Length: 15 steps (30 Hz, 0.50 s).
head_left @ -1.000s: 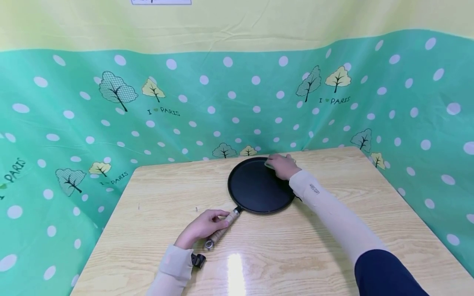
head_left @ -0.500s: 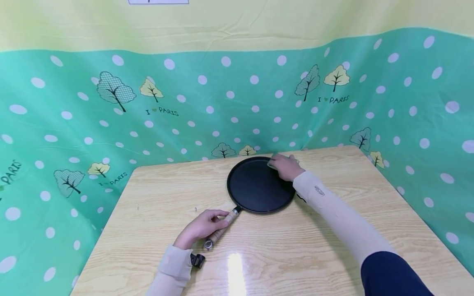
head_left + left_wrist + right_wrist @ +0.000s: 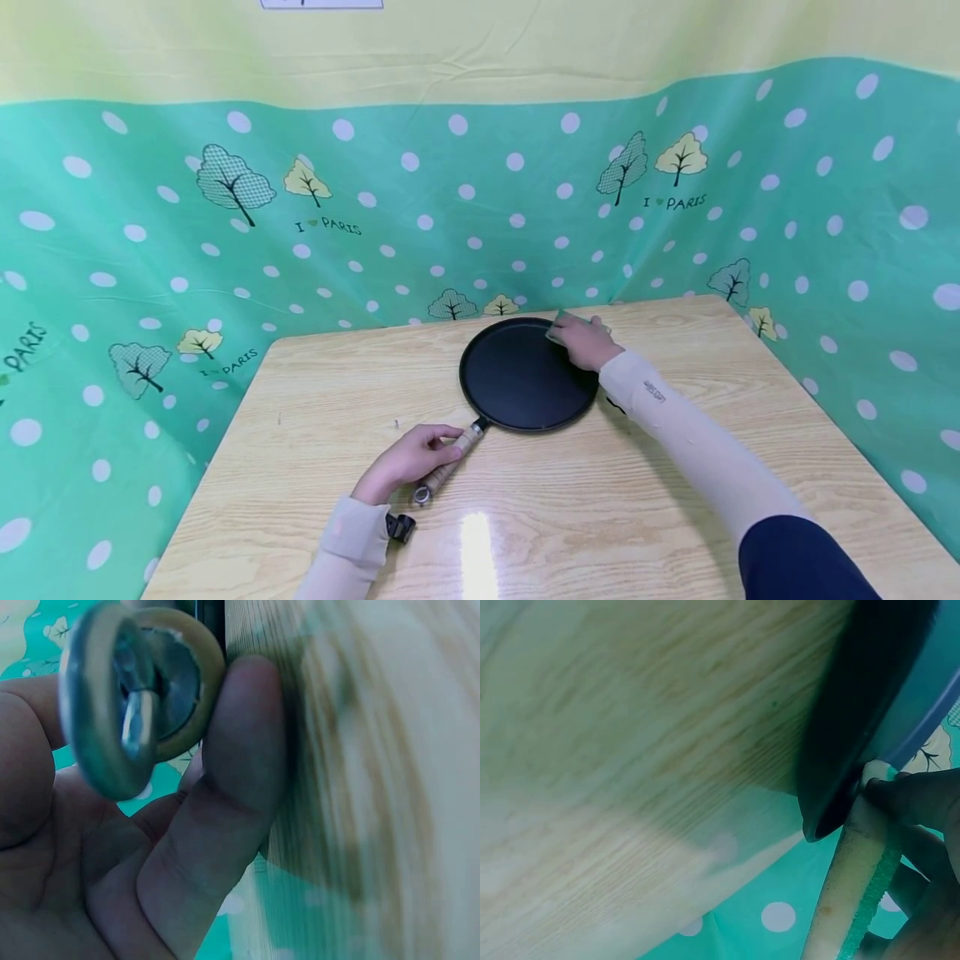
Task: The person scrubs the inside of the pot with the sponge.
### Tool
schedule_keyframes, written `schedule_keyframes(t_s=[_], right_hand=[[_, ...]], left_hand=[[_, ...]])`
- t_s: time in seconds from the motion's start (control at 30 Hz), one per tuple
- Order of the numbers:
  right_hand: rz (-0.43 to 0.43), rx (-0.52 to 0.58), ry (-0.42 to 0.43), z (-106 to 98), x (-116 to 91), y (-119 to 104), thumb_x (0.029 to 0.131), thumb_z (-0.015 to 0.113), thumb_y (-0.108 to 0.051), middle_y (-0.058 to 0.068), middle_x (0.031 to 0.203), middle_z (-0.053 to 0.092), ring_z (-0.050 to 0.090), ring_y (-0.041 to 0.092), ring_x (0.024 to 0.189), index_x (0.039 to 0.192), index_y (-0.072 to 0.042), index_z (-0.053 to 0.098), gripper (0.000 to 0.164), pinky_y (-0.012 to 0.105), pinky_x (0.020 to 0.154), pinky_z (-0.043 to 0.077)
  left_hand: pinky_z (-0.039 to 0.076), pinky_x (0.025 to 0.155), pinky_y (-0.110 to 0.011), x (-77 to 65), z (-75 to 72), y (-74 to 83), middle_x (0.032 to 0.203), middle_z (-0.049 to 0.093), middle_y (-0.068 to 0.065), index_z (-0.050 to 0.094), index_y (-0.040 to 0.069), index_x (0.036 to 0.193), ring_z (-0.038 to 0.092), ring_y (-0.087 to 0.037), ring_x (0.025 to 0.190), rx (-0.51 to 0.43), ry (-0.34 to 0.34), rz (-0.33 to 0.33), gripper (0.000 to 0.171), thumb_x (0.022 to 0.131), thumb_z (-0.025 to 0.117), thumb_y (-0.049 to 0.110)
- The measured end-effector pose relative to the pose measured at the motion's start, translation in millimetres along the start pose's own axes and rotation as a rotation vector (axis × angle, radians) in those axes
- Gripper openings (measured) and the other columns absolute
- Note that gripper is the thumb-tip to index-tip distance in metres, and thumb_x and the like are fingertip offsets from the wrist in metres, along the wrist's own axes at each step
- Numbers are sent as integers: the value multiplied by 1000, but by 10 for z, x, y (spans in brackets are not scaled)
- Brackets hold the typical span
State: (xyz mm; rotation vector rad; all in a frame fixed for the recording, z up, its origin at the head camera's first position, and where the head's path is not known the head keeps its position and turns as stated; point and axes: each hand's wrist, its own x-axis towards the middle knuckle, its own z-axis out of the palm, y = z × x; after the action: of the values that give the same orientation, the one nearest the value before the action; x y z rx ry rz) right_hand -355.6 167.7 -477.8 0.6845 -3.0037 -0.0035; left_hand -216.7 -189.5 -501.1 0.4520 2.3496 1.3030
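A round black flat pan (image 3: 521, 379) lies on the wooden table, its wood-coloured handle (image 3: 444, 477) pointing toward the near left. My left hand (image 3: 411, 457) pinches that handle between thumb and fingers. Close up in the left wrist view, the metal hanging ring (image 3: 105, 705) sticks out from the handle's end. At the pan's far right edge, my right hand (image 3: 588, 343) grips a sponge (image 3: 849, 889), cream with a green scouring layer. The right wrist view shows the sponge against the rim of the pan (image 3: 847, 727). My right hand covers much of the sponge in the head view.
Behind and beside the table (image 3: 315, 392) hangs a green dotted curtain (image 3: 405, 208) with printed trees. A small dark clip-like device (image 3: 401, 527) sits at my left wrist. Bright glare (image 3: 478, 554) lies on the table's near part.
My right hand has slid a little to the right and slightly nearer along the pan's far right rim with the sponge. The left hand and the pan stay in place.
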Motion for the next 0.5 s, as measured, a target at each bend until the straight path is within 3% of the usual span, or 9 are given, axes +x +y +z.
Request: schedule_keyframes(t_s=[0.5], right_hand=[[5,2,-5,-11,-77,20,98,63,9,15,142,62,55,36,135,137,-10,70,44,76,105,39]], left_hand=[[44,69,-31,5,0,-6,86,57,-5,65,-5,139,51,-18,77,6,0,0,40,103,68,14]])
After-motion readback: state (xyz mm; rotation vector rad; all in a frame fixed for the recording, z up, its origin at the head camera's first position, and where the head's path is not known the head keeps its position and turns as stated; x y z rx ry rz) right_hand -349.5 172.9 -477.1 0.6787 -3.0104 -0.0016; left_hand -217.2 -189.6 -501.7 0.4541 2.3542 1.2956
